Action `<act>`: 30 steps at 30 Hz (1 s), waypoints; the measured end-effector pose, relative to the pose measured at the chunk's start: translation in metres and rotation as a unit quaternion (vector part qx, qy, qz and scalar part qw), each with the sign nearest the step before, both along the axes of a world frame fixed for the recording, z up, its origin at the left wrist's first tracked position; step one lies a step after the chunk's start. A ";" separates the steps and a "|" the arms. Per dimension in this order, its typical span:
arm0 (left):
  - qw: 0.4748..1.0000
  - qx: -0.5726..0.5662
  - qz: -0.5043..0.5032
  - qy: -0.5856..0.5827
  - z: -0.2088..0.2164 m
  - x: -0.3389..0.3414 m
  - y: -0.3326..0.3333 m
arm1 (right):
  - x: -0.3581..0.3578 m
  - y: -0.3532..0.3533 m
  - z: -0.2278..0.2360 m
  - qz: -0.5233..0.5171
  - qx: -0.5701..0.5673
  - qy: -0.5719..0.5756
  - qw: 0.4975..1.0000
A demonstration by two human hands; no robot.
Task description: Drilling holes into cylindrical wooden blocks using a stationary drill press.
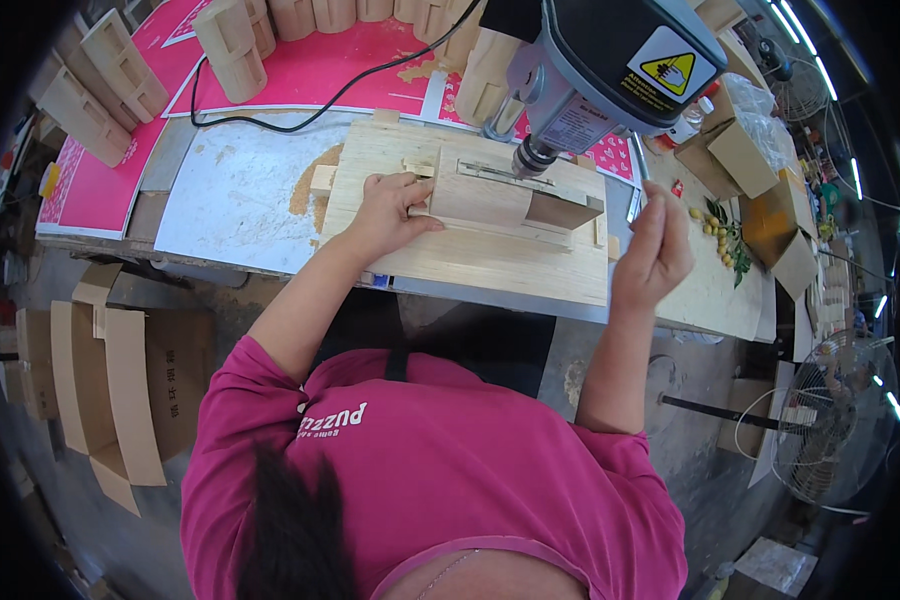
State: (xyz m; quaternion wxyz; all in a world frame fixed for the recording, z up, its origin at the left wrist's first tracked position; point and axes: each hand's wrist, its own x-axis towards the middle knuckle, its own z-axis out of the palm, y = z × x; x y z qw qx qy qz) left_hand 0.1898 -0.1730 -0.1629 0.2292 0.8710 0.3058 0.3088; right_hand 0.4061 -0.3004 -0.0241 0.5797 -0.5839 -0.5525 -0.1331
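A pale wooden block (482, 200) lies lengthwise in a jig on a flat wooden board (470, 258). My left hand (392, 212) is closed at the block's left end, fingers curled over and thumb stretched along the front. Above the block, the drill press (580, 90) points its chuck (533, 157) down at a slotted metal strip (505, 174) on top. A drill bit cannot be made out clearly. To the right of the press, my right hand (658, 250) is raised, its fingers wrapped round the end of the press's feed lever (638, 158), which they mostly hide.
Cut wooden blocks (228, 50) stand on pink sheets at the back and left. A black cable (300, 128) crosses the table. Sawdust (313, 185) lies left of the board. Fruit on leafy stems (722, 232) and cardboard boxes (740, 160) are right; a fan (835, 420) stands beyond.
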 end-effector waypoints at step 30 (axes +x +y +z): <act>1.000 -0.004 0.022 0.006 0.004 0.036 -0.017 | 0.043 0.064 0.091 -0.046 -0.070 -0.078 0.993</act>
